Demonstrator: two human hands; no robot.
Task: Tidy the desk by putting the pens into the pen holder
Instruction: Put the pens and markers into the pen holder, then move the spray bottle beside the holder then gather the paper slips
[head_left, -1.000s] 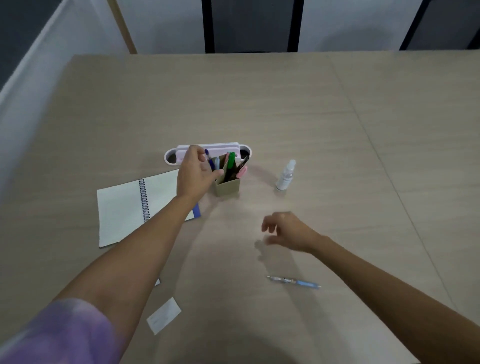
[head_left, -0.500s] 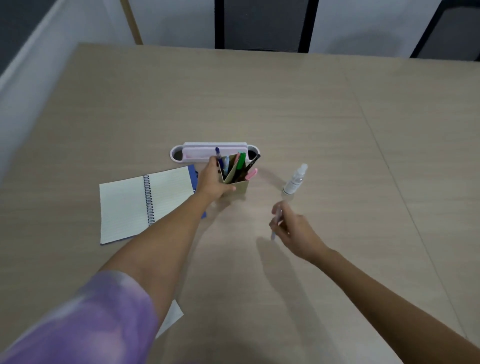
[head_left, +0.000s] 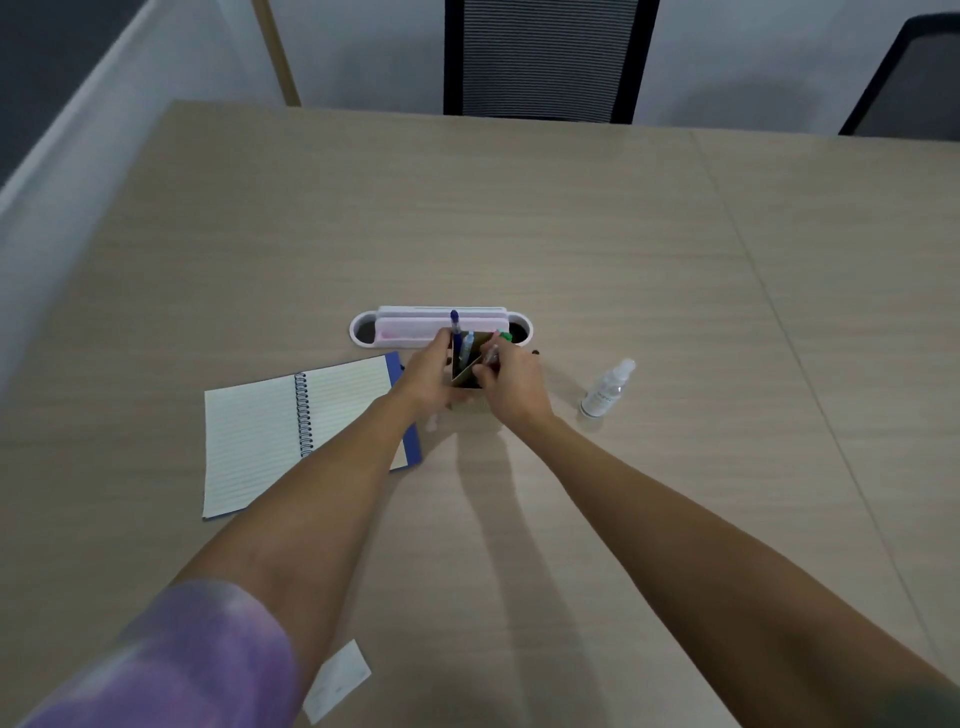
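Observation:
A small tan cardboard pen holder (head_left: 464, 375) stands at the desk's middle, holding several pens; a blue pen (head_left: 455, 332) sticks up highest. My left hand (head_left: 427, 375) grips the holder's left side. My right hand (head_left: 511, 378) is at the holder's right rim, fingers pinched on a pale pen (head_left: 490, 356) whose tip points into the holder. Most of the holder's body is hidden behind both hands.
An open spiral notebook (head_left: 270, 431) lies left of the holder, partly under my left forearm. A white and pink oval tray (head_left: 400, 326) sits just behind it. A small clear spray bottle (head_left: 607, 388) stands to the right. A white paper slip (head_left: 337, 679) lies near the front edge.
My right hand picked up the pen from the desk and carried it up and left to the holder. My left hand stayed on the holder.

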